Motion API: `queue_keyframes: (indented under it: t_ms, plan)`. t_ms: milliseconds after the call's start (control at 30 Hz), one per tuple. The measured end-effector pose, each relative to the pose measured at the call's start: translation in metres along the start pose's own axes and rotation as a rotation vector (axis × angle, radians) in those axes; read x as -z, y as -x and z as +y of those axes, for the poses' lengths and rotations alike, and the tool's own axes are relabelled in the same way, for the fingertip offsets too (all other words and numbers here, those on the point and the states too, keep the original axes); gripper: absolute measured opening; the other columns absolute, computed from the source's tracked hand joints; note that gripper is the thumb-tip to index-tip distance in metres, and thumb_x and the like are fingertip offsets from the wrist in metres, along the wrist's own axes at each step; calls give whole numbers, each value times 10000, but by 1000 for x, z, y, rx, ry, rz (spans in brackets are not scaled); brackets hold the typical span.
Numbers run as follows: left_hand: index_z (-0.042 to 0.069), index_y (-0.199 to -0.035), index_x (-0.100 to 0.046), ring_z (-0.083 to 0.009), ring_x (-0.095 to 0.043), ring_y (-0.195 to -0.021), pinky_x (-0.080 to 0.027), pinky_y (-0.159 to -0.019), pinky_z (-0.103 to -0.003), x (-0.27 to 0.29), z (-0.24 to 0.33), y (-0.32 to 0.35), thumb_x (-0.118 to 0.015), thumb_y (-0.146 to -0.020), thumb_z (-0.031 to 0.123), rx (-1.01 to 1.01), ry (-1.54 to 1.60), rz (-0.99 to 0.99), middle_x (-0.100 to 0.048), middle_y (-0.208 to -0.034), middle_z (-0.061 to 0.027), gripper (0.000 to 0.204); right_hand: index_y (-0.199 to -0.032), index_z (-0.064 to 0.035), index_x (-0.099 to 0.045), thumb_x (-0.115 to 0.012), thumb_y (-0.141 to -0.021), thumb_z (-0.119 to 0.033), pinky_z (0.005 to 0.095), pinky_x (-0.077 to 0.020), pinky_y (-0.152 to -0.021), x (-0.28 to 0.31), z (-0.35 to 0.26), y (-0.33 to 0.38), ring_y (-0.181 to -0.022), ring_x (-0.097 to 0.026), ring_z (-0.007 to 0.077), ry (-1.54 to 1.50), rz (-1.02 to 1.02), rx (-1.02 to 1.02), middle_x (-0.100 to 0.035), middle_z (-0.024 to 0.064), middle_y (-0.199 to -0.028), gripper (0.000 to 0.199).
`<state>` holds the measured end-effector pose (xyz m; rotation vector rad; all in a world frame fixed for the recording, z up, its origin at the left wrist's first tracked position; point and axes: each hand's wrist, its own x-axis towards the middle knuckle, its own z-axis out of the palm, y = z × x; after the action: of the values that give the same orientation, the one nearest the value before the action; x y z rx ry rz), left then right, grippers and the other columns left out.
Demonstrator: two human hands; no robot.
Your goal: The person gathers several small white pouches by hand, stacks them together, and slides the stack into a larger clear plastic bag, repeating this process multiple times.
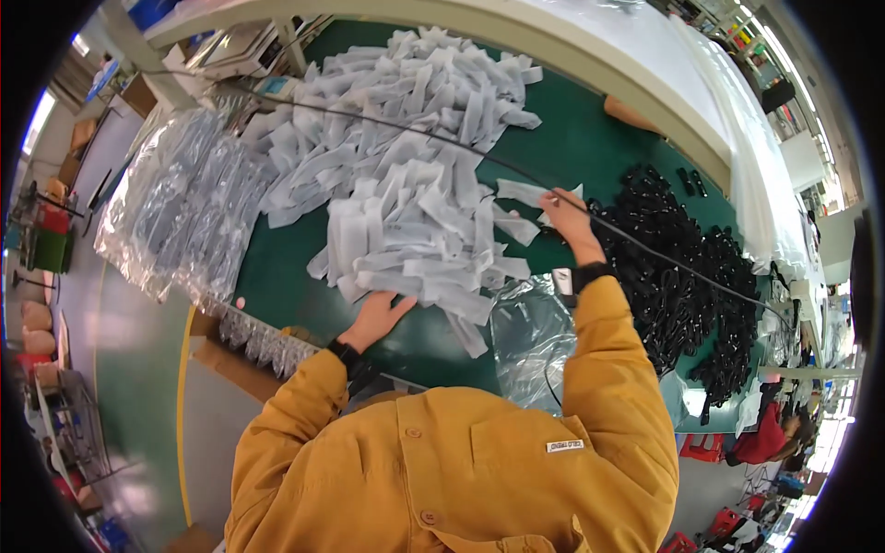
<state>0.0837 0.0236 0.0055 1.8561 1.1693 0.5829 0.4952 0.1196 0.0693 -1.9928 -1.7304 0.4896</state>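
A large heap of white, frosty-looking narrow pouches [406, 101] covers the far middle of the table, with a nearer pile [406, 230] in front of it. My left hand [373, 319] lies at the near edge of that pile, thumb spread from the fingers, its fingertips against the pouches. To the right, the fingers of my right hand [570, 219] are closed on a white pouch [522, 192]. Part of the pouch is covered by the hand. Black pieces, too small to name surely, lie in a heap [664, 267] to the right of this hand.
Clear plastic bags filled with packed items [184, 198] lie at the left. A flat clear bag [530, 341] rests on the green table [461, 350] near my body. A dark cable [433, 135] crosses above the table, and a pale frame beam [590, 51] spans the far side.
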Motion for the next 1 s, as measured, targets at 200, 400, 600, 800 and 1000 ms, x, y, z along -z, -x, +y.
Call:
queue_keyframes:
  t_ms: [200, 400, 600, 800, 1000]
  plan:
    - [-23, -1040, -624, -442, -596, -935, -465, -800, -441, -9, -23, -23, -554, -943, 402, -51, 97, 313, -659, -929, -246, 442, -1093, -73, -608, -783, -739, -327, 382, -523, -670, -41, -140, 160, -774, -636, 336, 24, -362, 265, -599, 154, -1005, 469]
    - [-30, -1043, -617, -454, -588, -960, -458, -835, -462, 11, -37, -58, -587, -907, 318, -32, 11, 169, -649, -1006, -254, 375, -1175, -104, -526, -818, -695, -289, 430, -519, -655, -121, -136, 205, -810, -615, 399, 198, -125, 85, -528, 174, -1081, 592]
    - [-31, -1094, -583, -409, -642, -869, -497, -781, -459, 24, -55, -65, -618, -860, 194, 98, -44, -3, -661, -1004, -231, 326, -1107, -95, -547, -775, -707, -169, 441, -517, -644, -153, -148, 157, -793, -618, 386, 238, 142, 270, -524, 166, -1060, 467]
    - [-25, -1258, -453, -179, -652, -735, -527, -676, -333, 47, -21, -7, -619, -911, 192, 216, 575, -80, -653, -898, -125, 441, -982, -84, -557, -720, -722, -83, 449, -511, -606, -154, -173, 139, -769, -626, 346, 199, 133, 365, -521, 144, -1013, 308]
    - [-15, -1284, -431, -147, -626, -689, -520, -665, -301, 67, -8, 18, -573, -961, 241, 137, 569, -131, -630, -882, -97, 436, -969, -64, -589, -641, -783, -21, 414, -517, -605, -152, -170, 130, -736, -628, 336, 47, 353, 411, -563, 134, -884, 198]
